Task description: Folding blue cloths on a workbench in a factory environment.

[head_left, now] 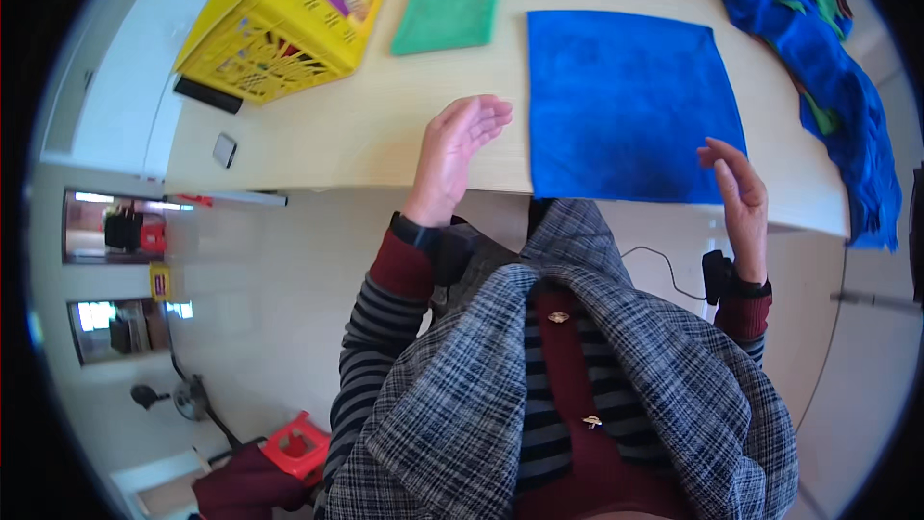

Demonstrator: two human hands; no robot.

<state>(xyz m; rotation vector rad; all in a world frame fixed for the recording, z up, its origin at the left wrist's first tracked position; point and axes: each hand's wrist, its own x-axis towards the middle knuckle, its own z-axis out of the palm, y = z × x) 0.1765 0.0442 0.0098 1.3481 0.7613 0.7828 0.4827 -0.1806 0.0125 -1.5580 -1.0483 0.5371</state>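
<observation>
A blue cloth (630,101) lies spread flat on the pale table, its near side at the table's front edge. To the left of it hovers my left hand (462,140), empty, fingers stretched out together toward the cloth. My right hand (741,188) is by the cloth's near right corner, thumb and fingers apart, holding nothing; whether its fingertips touch the cloth I cannot tell. Farther back on the left lies a green cloth (446,14), folded into a flat square. Both wrists wear dark bands.
A yellow plastic basket (289,34) stands at the back left, with a black object (208,94) beside its base. A small grey item (224,149) lies near the left edge. Crumpled blue and green cloths (804,48) pile along the right side. A red stool (298,448) is on the floor.
</observation>
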